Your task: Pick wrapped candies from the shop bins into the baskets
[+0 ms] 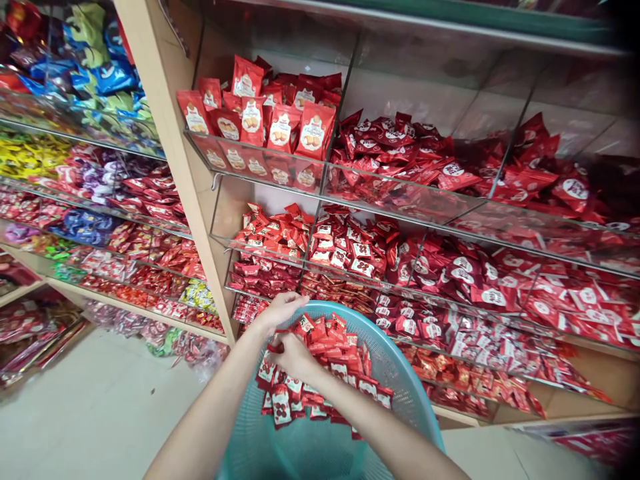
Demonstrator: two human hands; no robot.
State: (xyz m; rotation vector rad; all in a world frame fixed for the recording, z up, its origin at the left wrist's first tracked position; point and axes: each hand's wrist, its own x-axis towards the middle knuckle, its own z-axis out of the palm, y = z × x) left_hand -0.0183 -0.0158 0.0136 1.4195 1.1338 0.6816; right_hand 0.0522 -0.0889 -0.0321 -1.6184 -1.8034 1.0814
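A teal plastic basket stands in front of me, with a pile of small red and white candy packets inside it. My right hand is over the left part of the pile, its fingers closed around a red packet. Just beyond it, at the far left rim of the basket, is my left hand. Its fingers stretch to the right and look empty; whether they touch the rim I cannot tell.
A wooden shelf unit with clear-fronted bins rises behind the basket, holding red packets and dark red packets. A wooden upright separates it from shelves of colourful sweets on the left. Pale floor tiles lie below.
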